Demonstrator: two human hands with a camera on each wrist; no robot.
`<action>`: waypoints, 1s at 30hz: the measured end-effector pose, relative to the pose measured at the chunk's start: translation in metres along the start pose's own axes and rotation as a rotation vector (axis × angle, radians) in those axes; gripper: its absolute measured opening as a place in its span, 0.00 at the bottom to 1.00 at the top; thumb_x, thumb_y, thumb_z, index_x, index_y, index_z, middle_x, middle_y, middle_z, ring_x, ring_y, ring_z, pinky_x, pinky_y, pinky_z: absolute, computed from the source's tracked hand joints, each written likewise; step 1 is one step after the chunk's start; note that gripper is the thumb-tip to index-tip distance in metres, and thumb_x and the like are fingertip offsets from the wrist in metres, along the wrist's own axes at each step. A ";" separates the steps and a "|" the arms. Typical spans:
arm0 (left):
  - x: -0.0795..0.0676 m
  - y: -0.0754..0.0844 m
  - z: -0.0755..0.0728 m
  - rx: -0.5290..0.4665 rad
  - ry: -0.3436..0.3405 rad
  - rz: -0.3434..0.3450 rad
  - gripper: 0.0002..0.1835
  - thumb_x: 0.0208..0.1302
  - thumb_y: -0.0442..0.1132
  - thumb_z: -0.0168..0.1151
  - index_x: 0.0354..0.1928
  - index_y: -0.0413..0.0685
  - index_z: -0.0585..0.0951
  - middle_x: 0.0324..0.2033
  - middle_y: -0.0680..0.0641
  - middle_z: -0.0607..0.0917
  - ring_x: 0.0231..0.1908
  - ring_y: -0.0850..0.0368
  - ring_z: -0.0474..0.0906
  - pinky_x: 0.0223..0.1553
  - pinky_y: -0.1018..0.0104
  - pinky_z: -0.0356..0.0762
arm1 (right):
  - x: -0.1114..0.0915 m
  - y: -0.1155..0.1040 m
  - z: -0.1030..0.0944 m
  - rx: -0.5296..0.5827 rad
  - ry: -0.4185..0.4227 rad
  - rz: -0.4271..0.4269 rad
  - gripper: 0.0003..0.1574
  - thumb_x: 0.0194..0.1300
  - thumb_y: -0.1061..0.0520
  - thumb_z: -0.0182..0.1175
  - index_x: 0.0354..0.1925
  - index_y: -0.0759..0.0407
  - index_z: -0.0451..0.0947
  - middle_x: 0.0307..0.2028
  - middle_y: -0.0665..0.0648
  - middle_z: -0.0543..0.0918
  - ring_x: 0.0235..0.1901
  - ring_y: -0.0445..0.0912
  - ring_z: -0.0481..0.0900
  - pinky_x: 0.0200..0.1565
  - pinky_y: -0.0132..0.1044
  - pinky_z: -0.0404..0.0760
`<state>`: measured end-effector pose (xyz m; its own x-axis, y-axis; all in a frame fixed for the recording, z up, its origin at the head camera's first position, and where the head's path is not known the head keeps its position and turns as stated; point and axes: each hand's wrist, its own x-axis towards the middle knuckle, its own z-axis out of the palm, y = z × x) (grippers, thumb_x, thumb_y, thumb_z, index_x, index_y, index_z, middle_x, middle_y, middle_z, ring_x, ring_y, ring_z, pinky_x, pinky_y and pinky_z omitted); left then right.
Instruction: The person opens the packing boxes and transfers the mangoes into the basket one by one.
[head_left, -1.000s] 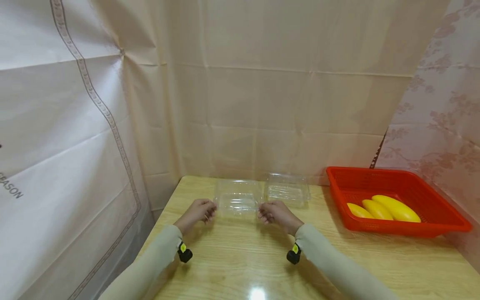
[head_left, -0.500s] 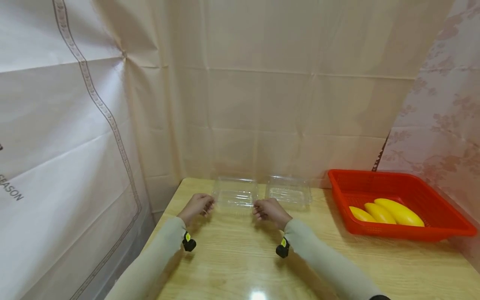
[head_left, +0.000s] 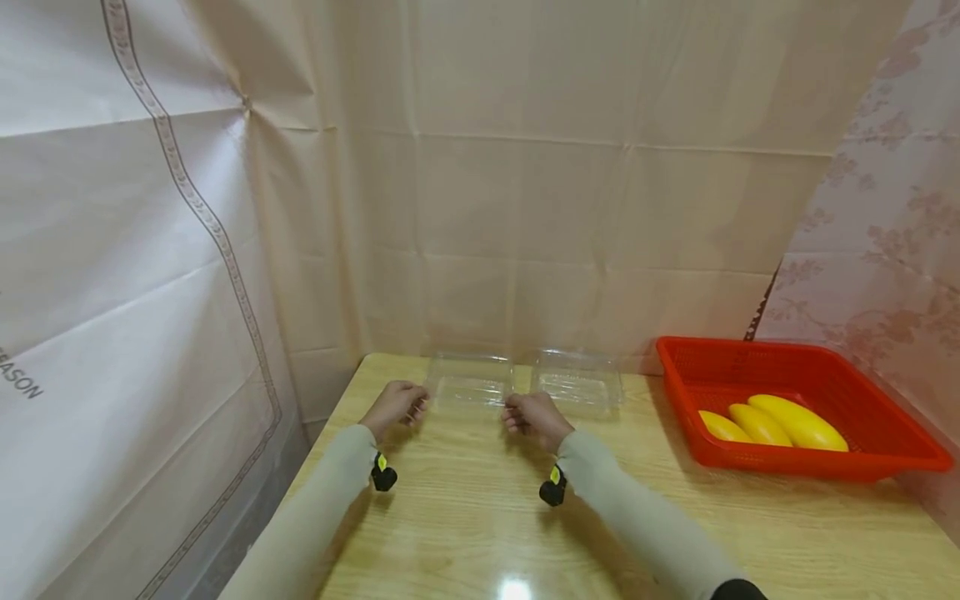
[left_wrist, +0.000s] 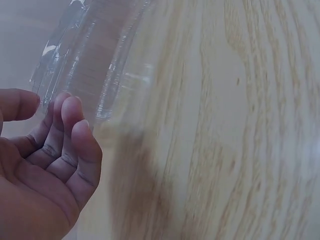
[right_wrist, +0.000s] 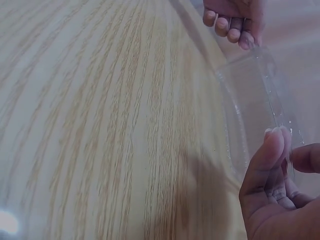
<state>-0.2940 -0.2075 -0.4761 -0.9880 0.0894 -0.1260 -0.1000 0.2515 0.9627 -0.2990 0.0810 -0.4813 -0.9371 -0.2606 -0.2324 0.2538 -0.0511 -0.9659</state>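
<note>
A clear plastic clamshell container sits near the table's back edge, its lid part raised toward the wall. At its left front corner, my left hand pinches the rim; in the left wrist view that rim runs between thumb and fingers. My right hand holds the right front corner, and in the right wrist view its thumb and fingertips meet at the edge. Just to the right stands a second clear container, apart from both hands. Glare and transparency blur the containers' outlines.
On the right side of the wooden table stands a red plastic basket. Several yellow mango-like fruits lie inside it. A cream cloth wall closes off the back, and a white sheet hangs at the left.
The held container has shifted a little farther back and slightly left, both hands moving with it. My right hand has travelled left. The second container and the basket stay put.
</note>
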 end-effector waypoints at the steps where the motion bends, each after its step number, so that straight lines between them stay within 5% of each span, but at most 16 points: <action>1: 0.000 0.000 0.000 0.004 0.001 -0.001 0.19 0.80 0.40 0.49 0.53 0.26 0.79 0.32 0.42 0.82 0.26 0.57 0.77 0.26 0.67 0.77 | 0.000 0.000 0.001 0.005 0.006 0.003 0.19 0.77 0.61 0.53 0.51 0.80 0.73 0.28 0.58 0.83 0.22 0.39 0.77 0.27 0.28 0.79; 11: 0.008 -0.003 0.006 0.007 -0.006 -0.011 0.19 0.81 0.41 0.49 0.51 0.28 0.79 0.33 0.39 0.82 0.24 0.58 0.76 0.24 0.67 0.76 | 0.003 0.002 -0.003 0.017 0.077 -0.028 0.18 0.75 0.62 0.55 0.51 0.81 0.73 0.27 0.60 0.83 0.21 0.40 0.77 0.26 0.29 0.78; 16: 0.010 -0.004 0.009 -0.005 -0.015 -0.025 0.20 0.82 0.42 0.49 0.50 0.28 0.79 0.31 0.42 0.82 0.22 0.58 0.75 0.22 0.68 0.75 | 0.002 0.004 -0.008 0.004 0.048 -0.014 0.20 0.79 0.59 0.52 0.52 0.80 0.72 0.27 0.57 0.82 0.22 0.39 0.75 0.26 0.29 0.77; 22: 0.000 -0.007 0.008 0.046 -0.015 -0.056 0.32 0.83 0.57 0.42 0.45 0.30 0.79 0.26 0.45 0.81 0.20 0.58 0.74 0.22 0.67 0.72 | -0.009 0.006 -0.020 -0.050 -0.029 0.011 0.27 0.82 0.53 0.47 0.55 0.79 0.71 0.26 0.55 0.82 0.22 0.38 0.75 0.27 0.29 0.78; 26: -0.014 -0.007 0.002 0.195 -0.020 0.027 0.33 0.82 0.58 0.43 0.43 0.31 0.81 0.28 0.41 0.83 0.22 0.55 0.76 0.24 0.66 0.75 | -0.026 0.002 -0.033 -0.138 -0.134 0.020 0.30 0.82 0.50 0.48 0.58 0.79 0.70 0.32 0.59 0.84 0.24 0.40 0.76 0.29 0.31 0.78; 30: -0.032 -0.004 -0.001 0.391 -0.034 0.168 0.25 0.82 0.52 0.48 0.42 0.35 0.82 0.31 0.42 0.83 0.27 0.52 0.76 0.29 0.62 0.76 | -0.049 -0.007 -0.050 -0.336 -0.199 -0.057 0.32 0.81 0.46 0.51 0.59 0.76 0.73 0.38 0.63 0.84 0.30 0.46 0.80 0.35 0.40 0.84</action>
